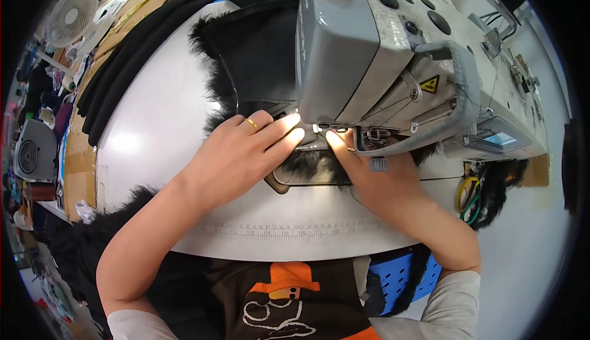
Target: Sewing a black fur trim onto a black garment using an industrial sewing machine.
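Observation:
A piece of black fabric with fluffy fur edging [258,45] lies under the head of a grey and white sewing machine [344,51]. My left hand [243,149], with a gold ring on one finger, grips the fabric left of the needle area, thumb and forefinger close together. From the other side my right hand [387,180] pinches the fabric's near edge beside the presser foot, lit by the machine's lamp. Machine parts cover some of its fingers. Between both hands a strip of black fur [313,165] hangs toward me.
Folded black cloth [141,51] lines the table's far left. Yellow and green-handled scissors [470,199] lie at the right beside black fur. A ruler scale [289,231] runs along the front of the white table. A blue perforated basket [393,281] is below the edge.

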